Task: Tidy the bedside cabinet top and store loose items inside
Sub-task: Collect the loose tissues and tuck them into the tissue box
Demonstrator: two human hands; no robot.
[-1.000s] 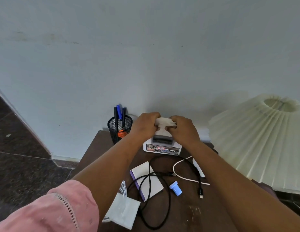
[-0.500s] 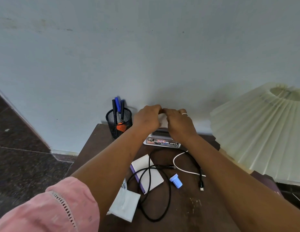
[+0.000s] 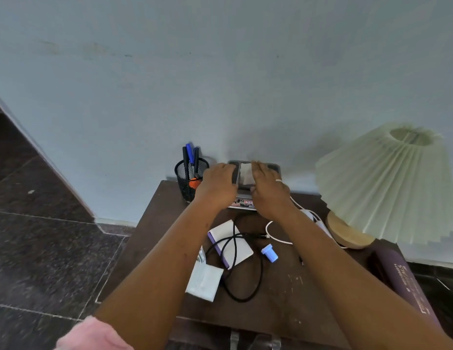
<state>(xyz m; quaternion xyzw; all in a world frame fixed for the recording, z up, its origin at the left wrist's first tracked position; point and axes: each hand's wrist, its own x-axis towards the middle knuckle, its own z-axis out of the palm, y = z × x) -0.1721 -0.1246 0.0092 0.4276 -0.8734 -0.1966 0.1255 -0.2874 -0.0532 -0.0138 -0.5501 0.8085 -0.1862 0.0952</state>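
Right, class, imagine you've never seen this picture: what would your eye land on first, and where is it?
The eye goes first to the left hand and right hand, both on a tissue box at the back of the cabinet top, against the wall. Next comes the big cream pleated lampshade on the right, then the black cable looped over a white notebook in front.
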